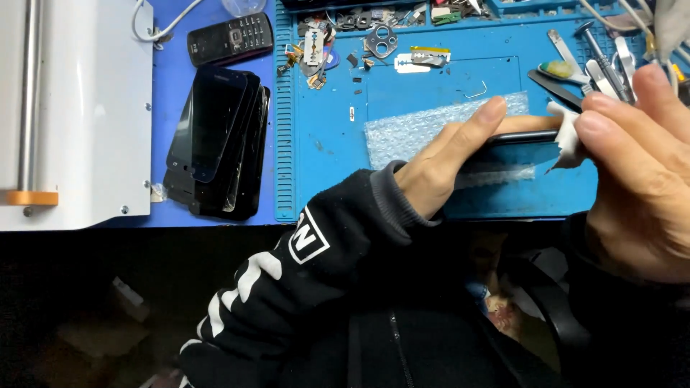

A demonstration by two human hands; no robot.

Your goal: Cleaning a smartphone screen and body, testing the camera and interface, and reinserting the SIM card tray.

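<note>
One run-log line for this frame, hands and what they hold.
left hand: grips dark phone edge-on | right hand: presses white wipe to phone end | under: bubble wrap on blue mat

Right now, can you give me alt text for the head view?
The left hand holds a dark phone edge-up over a blue work mat while the right hand presses a white wipe to it. Bubble wrap lies beneath; stacked phone screens sit left.

Blue mat [431, 79], black phone stack [215, 144], white cloth [568, 136]
</note>
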